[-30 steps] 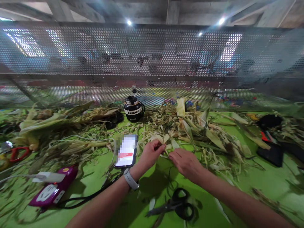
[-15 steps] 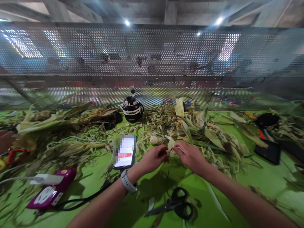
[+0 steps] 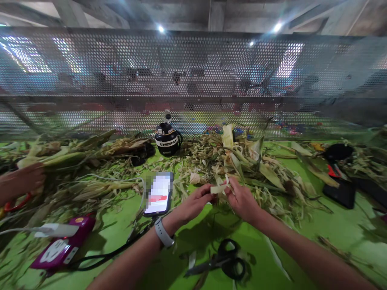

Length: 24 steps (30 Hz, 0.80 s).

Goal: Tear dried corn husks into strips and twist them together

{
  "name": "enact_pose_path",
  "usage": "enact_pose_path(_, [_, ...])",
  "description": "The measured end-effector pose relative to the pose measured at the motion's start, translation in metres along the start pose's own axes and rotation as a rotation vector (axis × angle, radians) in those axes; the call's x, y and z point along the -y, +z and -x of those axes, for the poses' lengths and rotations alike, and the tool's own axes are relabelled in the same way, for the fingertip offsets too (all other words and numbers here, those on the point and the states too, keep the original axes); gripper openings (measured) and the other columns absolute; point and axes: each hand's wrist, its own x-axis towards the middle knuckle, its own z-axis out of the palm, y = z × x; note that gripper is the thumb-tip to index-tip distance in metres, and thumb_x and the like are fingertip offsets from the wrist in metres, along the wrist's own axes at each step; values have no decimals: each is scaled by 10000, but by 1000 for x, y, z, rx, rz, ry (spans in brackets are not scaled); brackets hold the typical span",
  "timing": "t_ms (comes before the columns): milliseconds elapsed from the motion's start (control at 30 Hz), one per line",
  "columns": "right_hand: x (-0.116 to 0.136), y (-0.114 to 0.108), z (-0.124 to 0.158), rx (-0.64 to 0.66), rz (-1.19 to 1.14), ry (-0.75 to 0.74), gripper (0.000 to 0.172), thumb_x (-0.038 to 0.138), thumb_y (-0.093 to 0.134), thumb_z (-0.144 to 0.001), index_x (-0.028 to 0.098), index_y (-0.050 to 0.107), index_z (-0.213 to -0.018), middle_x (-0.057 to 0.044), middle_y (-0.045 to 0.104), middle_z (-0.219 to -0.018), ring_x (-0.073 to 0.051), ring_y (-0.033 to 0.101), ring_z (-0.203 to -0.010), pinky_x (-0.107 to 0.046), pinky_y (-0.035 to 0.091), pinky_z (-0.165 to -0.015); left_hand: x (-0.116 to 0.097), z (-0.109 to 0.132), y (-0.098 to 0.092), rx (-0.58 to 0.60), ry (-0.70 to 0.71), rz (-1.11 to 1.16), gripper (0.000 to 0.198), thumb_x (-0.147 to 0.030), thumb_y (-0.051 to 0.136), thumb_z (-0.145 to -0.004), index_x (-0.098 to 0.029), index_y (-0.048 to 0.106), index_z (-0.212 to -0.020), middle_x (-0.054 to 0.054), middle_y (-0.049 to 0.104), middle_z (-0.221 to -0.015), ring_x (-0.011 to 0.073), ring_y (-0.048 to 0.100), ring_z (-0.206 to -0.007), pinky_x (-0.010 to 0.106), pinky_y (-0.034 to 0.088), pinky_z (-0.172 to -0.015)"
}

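Note:
A pale strip of corn husk [image 3: 219, 189] stretches between my two hands above the green table. My left hand [image 3: 198, 200], with a grey watch band [image 3: 163, 233] on its wrist, pinches the strip's left end. The fingers of my right hand [image 3: 241, 198] close on its other end, where a bit of husk curls upward. Black-handled scissors [image 3: 222, 259] lie on the table below my hands. Right behind my fingers spreads a heap of dry husk pieces [image 3: 208, 155].
A phone [image 3: 159, 193] lies left of my hands. Farther left is a purple power strip [image 3: 63, 243] with a white plug. A black jug [image 3: 167, 139] stands before the perforated metal screen [image 3: 193, 64]. Another person's hand [image 3: 22, 181] reaches in at the left edge.
The husk between my hands has turned from a bunched piece into a flat sideways strip. At the left, the other person's hand has come further in, over the red-handled tool.

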Motion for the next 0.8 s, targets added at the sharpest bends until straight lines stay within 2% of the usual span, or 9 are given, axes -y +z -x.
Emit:
enact_pose_path(100, [3,2,2,34,-71,1,198,346,374,-896,204,506,-934,-44,662,-705,-195,603,-573,-284,420,-547,2,0,4,-17,-9,49,127,-291,534,-792,-187,607,-778,10,552,-767,158,483,-754,257,382,-717])
enact_pose_path(267, [6,6,3,45,-215,146,255,431,356,-914,217,493,-897,3,605,-586,-171,572,-508,-261,405,-493,15,-4,6,-30,-47,51,251,-397,646,-726,-164,553,-716,-29,493,-641,110,418,-615,223,338,-589])
enact_pose_path(433, [6,10,1,9,-261,175,255,441,364,-901,214,475,-867,0,589,-608,-169,561,-531,-268,405,-506,13,-5,3,-51,-77,61,270,-405,676,-696,-149,593,-712,-22,530,-640,110,441,-614,225,340,-599])
enact_pose_path(567, [8,10,0,-59,-287,176,261,443,378,-894,206,479,-851,-14,597,-662,-173,565,-585,-276,423,-544,14,-4,7,-148,-107,189,298,-410,723,-649,-156,636,-777,-5,591,-726,118,482,-660,229,361,-640])
enact_pose_path(667, [9,11,0,-84,-361,172,247,428,391,-895,203,483,-852,-15,590,-695,-164,567,-619,-270,438,-570,17,-5,11,-148,-126,296,294,-405,729,-656,-158,641,-788,0,608,-748,114,499,-666,235,377,-659])
enact_pose_path(800, [8,15,1,-33,-508,272,253,451,396,-885,210,469,-863,39,496,-565,-125,460,-425,-242,368,-416,20,-5,10,-181,-125,342,317,-341,769,-621,-164,624,-840,-16,605,-719,106,509,-647,223,381,-629])
